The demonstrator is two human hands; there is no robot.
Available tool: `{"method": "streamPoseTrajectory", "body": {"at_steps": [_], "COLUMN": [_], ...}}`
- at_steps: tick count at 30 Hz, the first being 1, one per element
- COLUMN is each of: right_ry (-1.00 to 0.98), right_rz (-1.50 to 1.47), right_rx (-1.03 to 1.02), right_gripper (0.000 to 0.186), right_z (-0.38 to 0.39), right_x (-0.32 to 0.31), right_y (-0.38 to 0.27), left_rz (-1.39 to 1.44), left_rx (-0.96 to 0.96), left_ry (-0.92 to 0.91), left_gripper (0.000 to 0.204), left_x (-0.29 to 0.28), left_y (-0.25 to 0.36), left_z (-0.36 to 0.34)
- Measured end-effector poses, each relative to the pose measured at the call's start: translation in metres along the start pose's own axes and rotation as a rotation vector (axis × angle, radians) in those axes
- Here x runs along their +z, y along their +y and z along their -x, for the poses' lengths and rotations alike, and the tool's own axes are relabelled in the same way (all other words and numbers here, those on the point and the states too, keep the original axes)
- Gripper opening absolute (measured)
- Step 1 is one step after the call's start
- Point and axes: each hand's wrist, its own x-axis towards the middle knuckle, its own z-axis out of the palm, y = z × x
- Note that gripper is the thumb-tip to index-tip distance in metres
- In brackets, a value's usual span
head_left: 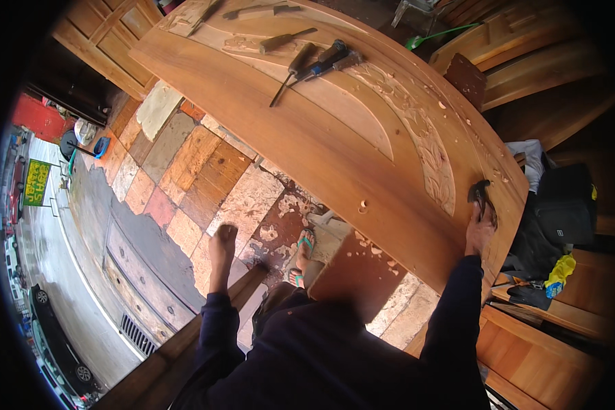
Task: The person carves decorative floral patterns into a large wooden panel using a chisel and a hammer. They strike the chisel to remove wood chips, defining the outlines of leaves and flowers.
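A large curved wooden panel [307, 130] with carved floral relief spans the upper middle, scattered with a few shavings. My right hand [478, 229] grips a black hand plane [482, 195] at the panel's right end. My left hand [223, 236] is curled closed off the panel's near side, above the tiled floor; whatever it holds, if anything, is hidden. Several carving tools lie on the upper part of the panel, among them a wooden-handled tool [277, 41] and a blue-and-black one [321, 65].
Wooden panels lean at the upper left [106, 37] and upper right [499, 44]. A black bag [560, 205] and yellow cloth [559, 273] sit right. My sandalled feet [302, 253] stand on patchwork tiles [212, 178]. A street with a dark car [58, 342] runs along the left.
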Motion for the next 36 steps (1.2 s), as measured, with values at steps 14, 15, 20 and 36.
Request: {"method": "streamPoseTrajectory", "body": {"at_steps": [14, 15, 20, 36], "right_ry": [0.176, 0.186, -0.098, -0.193], "right_rz": [-0.21, -0.548, -1.573, -1.284], "right_rx": [0.135, 0.27, 0.926, 0.465], "right_gripper": [0.033, 0.031, 0.026, 0.032], "right_z": [0.0, 0.001, 0.0, -0.008], "right_x": [0.01, 0.018, -0.062, -0.065], "right_y": [-0.046, -0.092, -0.267, -0.566], "left_rz": [-0.542, -0.518, -0.341, 0.217], "left_rx": [-0.238, -0.259, -0.304, -0.588], "left_ry": [-0.961, -0.982, -1.038, -0.766], "left_gripper": [0.049, 0.048, 0.045, 0.038], "left_x": [0.061, 0.04, 0.038, 0.0], "left_y": [-0.306, -0.329, -0.311, -0.325], "left_z": [0.092, 0.098, 0.087, 0.078]}}
